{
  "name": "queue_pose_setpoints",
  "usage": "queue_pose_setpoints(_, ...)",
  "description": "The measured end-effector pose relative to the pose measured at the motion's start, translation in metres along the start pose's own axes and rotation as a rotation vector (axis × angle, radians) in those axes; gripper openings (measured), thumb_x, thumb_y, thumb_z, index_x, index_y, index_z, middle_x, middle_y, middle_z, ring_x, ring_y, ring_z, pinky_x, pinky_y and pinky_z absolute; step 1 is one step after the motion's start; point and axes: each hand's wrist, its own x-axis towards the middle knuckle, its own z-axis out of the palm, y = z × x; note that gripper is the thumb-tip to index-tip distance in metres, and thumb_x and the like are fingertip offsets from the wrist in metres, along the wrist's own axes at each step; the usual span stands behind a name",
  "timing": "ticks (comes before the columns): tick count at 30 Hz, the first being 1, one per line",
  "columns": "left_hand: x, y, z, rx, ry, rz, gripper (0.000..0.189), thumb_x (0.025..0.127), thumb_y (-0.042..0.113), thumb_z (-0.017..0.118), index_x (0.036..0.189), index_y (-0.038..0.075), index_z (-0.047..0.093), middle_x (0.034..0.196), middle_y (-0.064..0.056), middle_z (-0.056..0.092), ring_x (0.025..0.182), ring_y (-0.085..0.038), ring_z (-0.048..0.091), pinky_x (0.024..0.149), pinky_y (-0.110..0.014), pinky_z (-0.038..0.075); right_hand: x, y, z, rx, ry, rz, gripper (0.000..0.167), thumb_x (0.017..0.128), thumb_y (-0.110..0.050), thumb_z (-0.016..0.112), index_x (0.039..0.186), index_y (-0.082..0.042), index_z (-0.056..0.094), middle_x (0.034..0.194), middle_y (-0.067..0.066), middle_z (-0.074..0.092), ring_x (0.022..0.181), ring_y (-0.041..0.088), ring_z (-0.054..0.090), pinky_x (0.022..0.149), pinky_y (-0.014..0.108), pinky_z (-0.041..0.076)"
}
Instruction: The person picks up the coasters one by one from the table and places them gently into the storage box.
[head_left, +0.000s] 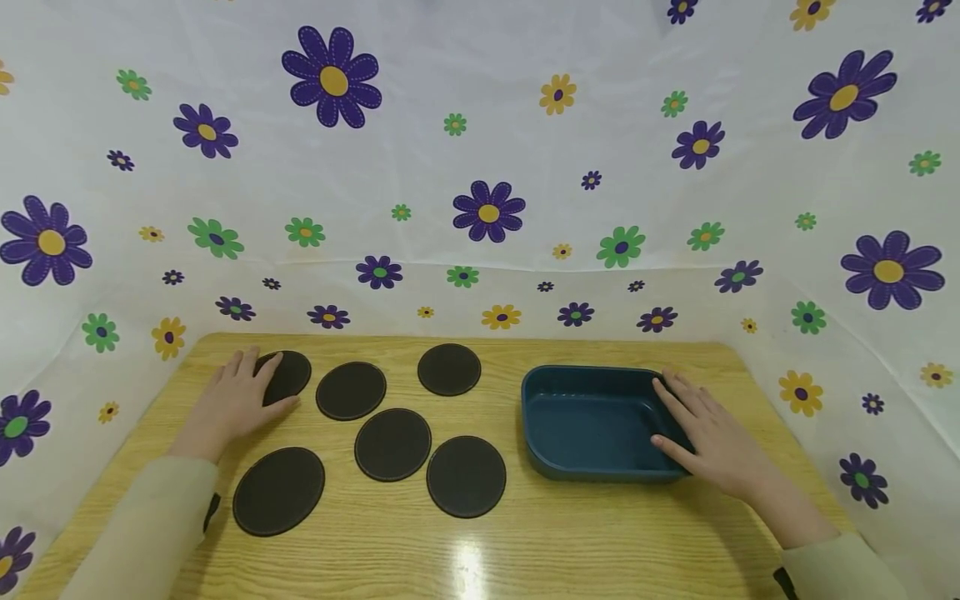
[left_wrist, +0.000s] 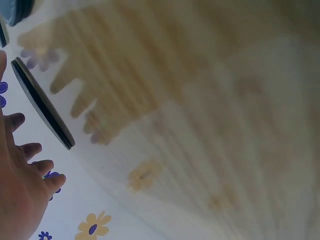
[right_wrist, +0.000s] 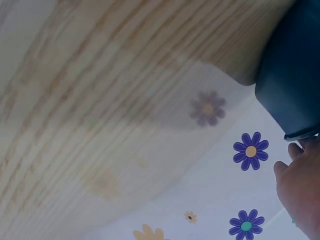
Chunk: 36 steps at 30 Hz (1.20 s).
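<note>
Left hand (head_left: 243, 402), fingers apart, lies at the back-left black disc (head_left: 291, 379) on the worktop (head_left: 375, 542); right hand (head_left: 708, 433), also spread, touches the blue tray (head_left: 585, 425); the disc looks light, stiff, best pinched edgewise

The discs (head_left: 392, 444) are plain black, each with a fine paler line following its edge, and the tray (head_left: 581, 425) is a solid dark teal-blue inside and out, set against the honey-yellow worktop (head_left: 360, 550) with its streaky brown wood grain. The white cloth (head_left: 420, 50) is scattered with flowers (head_left: 333, 81): purple ones with yellow or green centres, the largest bearing pale dashed lines on their petals, green ones with purple or orange centres, and yellow-orange ones with purple centres. The sleeves (head_left: 146, 517) are plain pale beige.
</note>
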Motion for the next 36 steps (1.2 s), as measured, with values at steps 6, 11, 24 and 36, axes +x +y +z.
queue_pose_setpoints(6, 0.009, -0.001, 0.003, 0.02, -0.022, 0.027, 0.096, 0.1, 0.065, 0.06, 0.163, -0.003, 0.033, 0.163, -0.044, 0.023, 0.148, -0.07, 0.022, 0.121, -0.077, 0.023, 0.001, -0.001, -0.001, 0.028, -0.063, 0.044, 0.087, 0.105, -0.045, 0.061, 0.169, -0.003, 0.021, 0.175, 0.025, 0.021, 0.161, 0.046, 0.023, 0.129, 0.02, -0.014)
queue_pose_setpoints(11, 0.016, 0.0, 0.006, 0.004, -0.048, 0.031, 0.094, 0.101, 0.063, 0.058, 0.163, -0.002, 0.032, 0.164, -0.044, 0.023, 0.147, -0.071, 0.022, 0.12, -0.078, 0.024, 0.003, -0.002, -0.003, 0.044, -0.109, 0.071, 0.089, 0.106, -0.047, 0.059, 0.169, -0.001, 0.018, 0.176, 0.026, 0.018, 0.161, 0.047, 0.022, 0.129, 0.02, -0.014)
queue_pose_setpoints(24, 0.021, 0.003, 0.007, 0.002, -0.066, 0.031, 0.082, 0.103, 0.05, 0.057, 0.162, -0.001, 0.033, 0.158, -0.048, 0.027, 0.139, -0.073, 0.031, 0.111, -0.081, 0.032, 0.004, -0.003, -0.004, 0.066, -0.138, 0.081, 0.093, 0.106, -0.048, 0.06, 0.168, 0.005, 0.015, 0.175, 0.03, 0.015, 0.162, 0.048, 0.017, 0.12, 0.011, -0.02)
queue_pose_setpoints(36, 0.02, 0.004, 0.002, 0.026, -0.037, 0.055, 0.088, 0.092, 0.051, 0.068, 0.158, -0.001, 0.042, 0.142, -0.045, 0.043, 0.127, -0.068, 0.044, 0.103, -0.078, 0.041, 0.002, 0.001, 0.001, 0.024, -0.096, 0.042, 0.091, 0.106, -0.046, 0.06, 0.166, 0.007, 0.018, 0.173, 0.031, 0.02, 0.163, 0.045, 0.018, 0.118, 0.009, -0.02)
